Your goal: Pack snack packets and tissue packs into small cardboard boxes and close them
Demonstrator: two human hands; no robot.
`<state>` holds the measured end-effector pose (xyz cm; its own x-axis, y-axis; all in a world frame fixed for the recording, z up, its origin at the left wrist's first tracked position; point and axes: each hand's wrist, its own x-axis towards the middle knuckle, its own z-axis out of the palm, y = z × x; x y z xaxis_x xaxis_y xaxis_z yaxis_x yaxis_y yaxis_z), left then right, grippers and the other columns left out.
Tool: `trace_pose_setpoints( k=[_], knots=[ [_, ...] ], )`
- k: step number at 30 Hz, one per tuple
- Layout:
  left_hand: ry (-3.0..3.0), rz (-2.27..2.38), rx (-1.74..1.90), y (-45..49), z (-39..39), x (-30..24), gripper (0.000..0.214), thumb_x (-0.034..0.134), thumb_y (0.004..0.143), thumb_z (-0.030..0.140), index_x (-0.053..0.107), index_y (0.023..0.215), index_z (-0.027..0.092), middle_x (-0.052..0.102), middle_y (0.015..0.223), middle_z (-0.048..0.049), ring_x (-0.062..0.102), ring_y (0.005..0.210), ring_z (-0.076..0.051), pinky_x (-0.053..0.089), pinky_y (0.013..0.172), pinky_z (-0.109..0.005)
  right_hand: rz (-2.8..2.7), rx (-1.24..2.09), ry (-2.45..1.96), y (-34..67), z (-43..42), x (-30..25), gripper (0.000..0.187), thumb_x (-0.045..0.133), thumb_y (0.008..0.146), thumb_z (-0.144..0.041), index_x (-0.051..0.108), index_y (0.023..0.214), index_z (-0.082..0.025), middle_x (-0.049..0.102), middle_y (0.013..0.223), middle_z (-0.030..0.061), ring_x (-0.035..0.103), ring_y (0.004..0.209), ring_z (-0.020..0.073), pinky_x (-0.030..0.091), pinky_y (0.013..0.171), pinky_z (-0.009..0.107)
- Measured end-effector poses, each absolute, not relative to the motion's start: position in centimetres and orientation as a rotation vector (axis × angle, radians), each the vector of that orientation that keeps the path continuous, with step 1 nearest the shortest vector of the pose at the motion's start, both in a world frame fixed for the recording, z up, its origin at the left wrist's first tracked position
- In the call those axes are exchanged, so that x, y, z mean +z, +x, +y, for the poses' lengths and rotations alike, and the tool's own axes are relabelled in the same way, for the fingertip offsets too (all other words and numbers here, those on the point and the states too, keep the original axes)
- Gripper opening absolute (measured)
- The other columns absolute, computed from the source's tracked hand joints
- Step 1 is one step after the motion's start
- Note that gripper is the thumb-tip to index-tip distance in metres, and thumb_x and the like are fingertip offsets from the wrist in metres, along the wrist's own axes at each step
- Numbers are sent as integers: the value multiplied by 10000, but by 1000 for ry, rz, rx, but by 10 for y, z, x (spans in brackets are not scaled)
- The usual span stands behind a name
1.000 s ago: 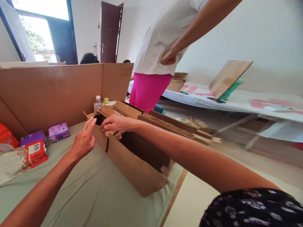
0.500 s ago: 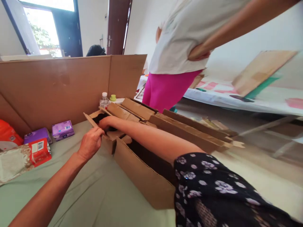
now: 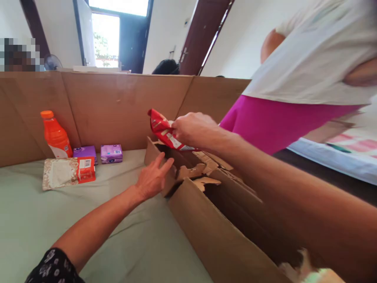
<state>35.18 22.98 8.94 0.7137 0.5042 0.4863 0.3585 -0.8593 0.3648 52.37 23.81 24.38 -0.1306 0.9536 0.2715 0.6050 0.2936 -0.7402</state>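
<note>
My right hand [image 3: 194, 129] is closed on a red snack packet [image 3: 163, 131], held in the air just above the far end of a long open cardboard box [image 3: 212, 224]. My left hand [image 3: 153, 179] rests with fingers stretched out against the box's near flap, holding nothing. The box lies on a green cloth [image 3: 88, 220] and its inside is dark.
A tall cardboard wall [image 3: 118, 106] stands behind the cloth. Against it stand an orange drink bottle [image 3: 55, 135], two purple packs [image 3: 111, 153] and a flat red and white packet [image 3: 69, 173]. A person in a white top and pink trousers [image 3: 273, 122] stands close at the right.
My right hand came up out of the box with the red packet in it. My left hand opened flat against the flap. The view swung left and closer.
</note>
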Motion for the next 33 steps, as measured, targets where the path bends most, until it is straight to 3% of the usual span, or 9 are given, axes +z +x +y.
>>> trace_pose_setpoints(
  k=[3,8,13,16,20,23,26,30,33],
  knots=[
    [2654,765,905,311,221,70,713,592,806,73,426,1474,260,303,1631,-181,603,1246,-272,572,960,-437,-2046,291,-1550,484,247,259,419,800,747,-141,485,480,-215,595,666,109,640,1052,381,497,876,469],
    [2618,971,970,217,210,38,609,598,726,60,597,1306,246,493,1506,-164,694,1038,-234,606,881,-393,-2399,-67,-1610,367,279,235,157,670,874,-189,703,725,-153,724,808,166,701,935,330,518,788,393],
    [2540,1073,1094,155,219,24,349,573,826,209,692,1154,229,574,1398,-187,708,888,-275,615,703,-397,-2607,-257,-1563,304,300,212,292,442,979,-68,725,1044,-91,730,1159,198,662,1111,289,490,880,393],
    [2485,1126,1083,151,235,18,332,610,822,352,717,1120,254,557,1437,-158,705,916,-296,599,681,-385,-2704,-287,-1516,305,292,208,346,381,1028,-98,708,1128,-154,728,1207,125,655,1120,236,472,881,358],
    [2456,1012,1109,185,235,20,318,632,809,395,730,1084,268,550,1458,-126,702,956,-291,592,657,-341,-2706,-293,-1577,355,244,232,288,443,1026,-161,713,1122,-187,751,1115,82,677,1017,222,455,762,309],
    [2578,766,1196,227,217,43,256,590,882,325,707,1095,246,581,1409,-139,697,1006,-277,604,776,-368,-2407,-257,-1947,439,183,265,212,535,960,-171,732,1037,-172,750,1054,94,670,921,207,416,681,273],
    [2727,542,1240,273,192,84,248,520,945,237,657,1152,231,575,1406,-138,670,1095,-266,584,891,-415,-1977,-170,-2350,538,113,278,281,453,977,-153,732,955,-126,746,994,105,645,854,173,398,708,261],
    [2778,198,1244,351,165,150,293,493,947,149,611,1200,238,580,1402,-109,600,1209,-252,536,993,-431,-1899,141,-2532,631,40,247,208,543,873,-128,749,839,-123,722,737,58,646,678,158,422,659,250],
    [2823,-32,995,423,155,182,425,509,898,112,557,1306,220,598,1394,-101,495,1349,-264,436,1130,-483,-1925,321,-2543,656,20,213,229,630,837,-216,763,1019,-174,765,907,66,696,828,202,467,719,256]
  ],
)
